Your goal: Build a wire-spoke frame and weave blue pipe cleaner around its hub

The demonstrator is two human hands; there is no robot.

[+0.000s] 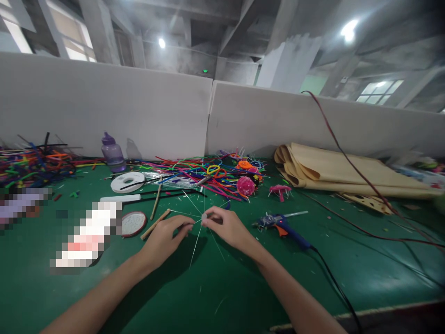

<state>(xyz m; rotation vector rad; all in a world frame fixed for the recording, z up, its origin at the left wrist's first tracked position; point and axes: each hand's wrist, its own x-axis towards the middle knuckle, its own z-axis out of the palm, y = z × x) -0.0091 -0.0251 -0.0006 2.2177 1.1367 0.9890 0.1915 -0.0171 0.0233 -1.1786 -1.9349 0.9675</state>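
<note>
Between my hands, over the green table, is a spoked piece of thin, pale strands (196, 241) spreading out from a small whitish hub (204, 216). My right hand (226, 227) pinches the hub between thumb and fingertips. To its left, my left hand (169, 235) has thumb and fingers closed at one strand close to the hub. The strands are very fine, and what they are made of cannot be told. A blue hot glue gun (283, 227) with an orange trigger and a clear glue stick lies right of my right hand.
Bundles of coloured pipe cleaners (187, 169) lie along the back wall, near a purple bottle (113, 152) and a white tape roll (127, 182). Sticks (155, 224) and a round grey-white disc (134, 223) sit left. Folded brown paper (333, 169) and a trailing cord (347, 163) are right.
</note>
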